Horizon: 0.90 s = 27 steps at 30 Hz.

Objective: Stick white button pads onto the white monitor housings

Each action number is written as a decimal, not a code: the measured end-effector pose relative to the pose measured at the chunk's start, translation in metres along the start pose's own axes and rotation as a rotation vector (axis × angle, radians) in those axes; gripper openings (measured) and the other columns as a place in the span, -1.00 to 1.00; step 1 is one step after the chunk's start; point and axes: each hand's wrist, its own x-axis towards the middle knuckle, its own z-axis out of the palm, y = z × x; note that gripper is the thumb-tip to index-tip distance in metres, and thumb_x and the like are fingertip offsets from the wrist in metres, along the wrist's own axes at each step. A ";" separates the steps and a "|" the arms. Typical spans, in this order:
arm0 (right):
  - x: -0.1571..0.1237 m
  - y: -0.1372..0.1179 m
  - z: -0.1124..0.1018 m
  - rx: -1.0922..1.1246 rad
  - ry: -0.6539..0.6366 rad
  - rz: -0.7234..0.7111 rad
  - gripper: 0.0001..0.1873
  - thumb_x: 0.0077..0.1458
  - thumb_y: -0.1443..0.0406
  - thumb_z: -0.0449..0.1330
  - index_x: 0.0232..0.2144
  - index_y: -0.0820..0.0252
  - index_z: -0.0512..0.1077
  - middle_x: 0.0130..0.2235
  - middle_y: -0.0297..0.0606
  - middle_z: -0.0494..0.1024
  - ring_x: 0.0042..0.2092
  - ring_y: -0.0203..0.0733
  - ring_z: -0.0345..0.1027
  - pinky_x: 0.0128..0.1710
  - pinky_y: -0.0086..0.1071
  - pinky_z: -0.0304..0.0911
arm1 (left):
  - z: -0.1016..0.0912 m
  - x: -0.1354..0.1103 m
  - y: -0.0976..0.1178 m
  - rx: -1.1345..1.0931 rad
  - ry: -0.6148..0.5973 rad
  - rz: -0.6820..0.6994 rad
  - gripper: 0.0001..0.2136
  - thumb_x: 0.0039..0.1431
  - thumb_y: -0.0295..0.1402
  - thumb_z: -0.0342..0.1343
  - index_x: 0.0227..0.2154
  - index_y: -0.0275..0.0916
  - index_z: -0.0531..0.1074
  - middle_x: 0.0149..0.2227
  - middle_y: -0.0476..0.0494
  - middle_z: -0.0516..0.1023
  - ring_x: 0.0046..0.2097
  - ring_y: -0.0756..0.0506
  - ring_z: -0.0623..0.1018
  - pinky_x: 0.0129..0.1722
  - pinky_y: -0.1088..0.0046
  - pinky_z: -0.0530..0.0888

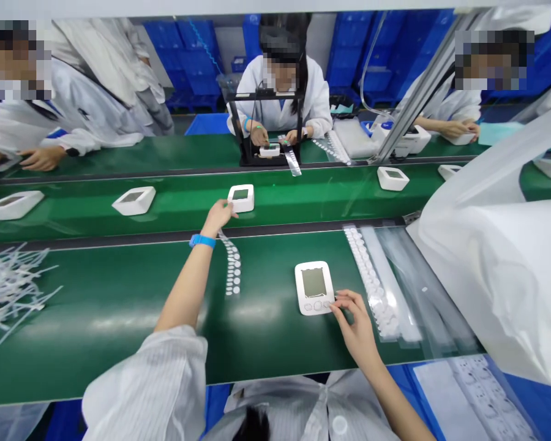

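Note:
My left hand (pixel 221 215) reaches over to the belt, its fingers closed at the near left corner of a white monitor with a grey screen (pixel 241 197). A blue band circles that wrist. Below this hand, a strip of round clear stickers (pixel 233 266) trails down onto the green table; whether the fingers also pinch its top end I cannot tell. On the table, a second white monitor (pixel 314 286) lies face up, showing its grey screen and three outlined buttons. My right hand (pixel 356 321) has thumb and fingertips at its lower right corner.
The green belt (pixel 303 193) carries several white monitors. Clear sticker strips (pixel 381 288) lie right, beside a big white plastic bag (pixel 509 263). White strips (pixel 9 285) are heaped left. Across the belt a co-worker (pixel 282 79) works at a black frame (pixel 266 160); other people sit either side.

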 end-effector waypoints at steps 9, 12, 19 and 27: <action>-0.003 0.023 0.008 0.206 -0.005 0.204 -0.73 0.10 0.10 0.23 -0.43 0.19 0.49 -0.18 -0.11 0.44 -0.24 -0.14 0.49 -0.25 -0.26 0.53 | 0.074 0.046 0.031 0.605 0.055 -0.073 -0.10 -0.11 0.10 0.22 0.10 -0.62 0.19 0.09 -0.77 0.30 0.11 -0.53 0.37 -0.01 0.06 0.35; 0.000 0.021 0.007 0.220 -0.032 0.246 -0.73 0.09 0.10 0.24 -0.44 0.20 0.49 -0.17 -0.11 0.45 -0.24 -0.15 0.50 -0.23 -0.28 0.53 | 0.086 0.048 0.031 0.586 0.101 -0.079 -0.11 -0.10 0.09 0.21 0.09 -0.63 0.19 0.09 -0.78 0.29 0.09 -0.51 0.39 -0.02 0.06 0.36; 0.008 0.019 0.005 0.237 -0.084 0.296 -0.67 0.04 0.04 0.26 -0.47 0.20 0.49 -0.18 -0.12 0.44 -0.23 -0.12 0.50 -0.26 -0.23 0.53 | 0.053 0.013 0.011 0.483 0.052 0.105 -0.22 0.01 0.09 0.11 0.13 -0.49 0.23 0.06 -0.63 0.35 0.09 -0.50 0.39 0.03 0.01 0.35; 0.013 0.012 0.003 0.234 -0.136 0.364 -0.66 0.00 0.03 0.26 -0.49 0.20 0.46 -0.16 -0.12 0.40 -0.19 -0.09 0.46 -0.20 -0.18 0.50 | 0.007 -0.118 -0.037 0.495 0.084 0.360 -0.17 -0.04 0.04 0.18 0.23 -0.30 0.12 0.14 -0.38 0.32 0.11 -0.38 0.42 0.09 0.14 0.36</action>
